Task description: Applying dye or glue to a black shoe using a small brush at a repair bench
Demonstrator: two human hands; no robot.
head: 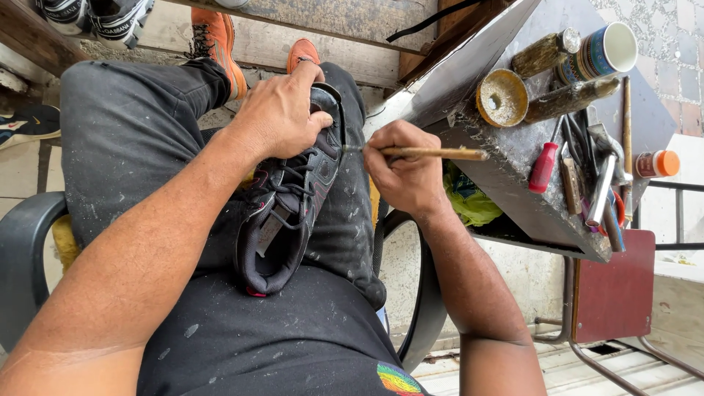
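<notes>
Black sneaker [290,209] lying across the lap, toe end up by the knees, heel toward the belly, long axis running away from the body. Left hand [282,117] clamped over the toe, fingers wrapped tight. Right hand [403,172] pinched shut on a thin wooden brush [422,152], tip touching the sole edge. Best with short, steady strokes along the seam, shoe held firm. Glue tin [501,97] within reach on the workbench [513,213]

Mug [612,50], red screwdriver [543,167] — worktable [513,147]
</notes>
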